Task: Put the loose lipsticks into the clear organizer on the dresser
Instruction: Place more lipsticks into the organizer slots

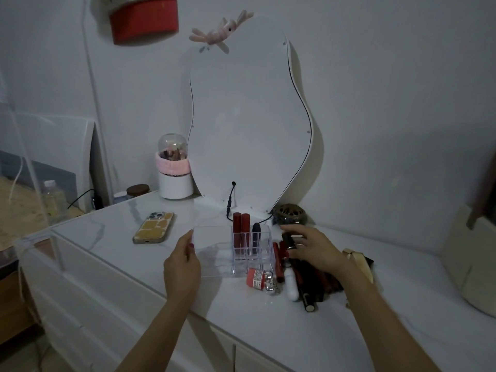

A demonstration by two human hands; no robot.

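Note:
The clear organizer point(214, 238) stands on the white dresser point(268, 331) below the mirror. Two dark red lipsticks point(241, 229) and one dark blue lipstick point(256, 233) stand upright in its back right slots. My left hand point(182, 261) grips the organizer's left side. My right hand point(312, 247) is closed around a dark lipstick point(288, 238), held just right of the organizer. A heap of loose lipsticks point(308, 285) lies under that hand, with a white tube point(292, 284) and a short coral one point(255, 277) in front.
A phone point(154, 227) lies at the left. A wavy white mirror point(249, 124) with a black cable stands behind, beside a domed brush holder point(174, 167). A dark round burner point(288, 214) sits behind my right hand. A silver charm point(271, 283) lies by the coral lipstick.

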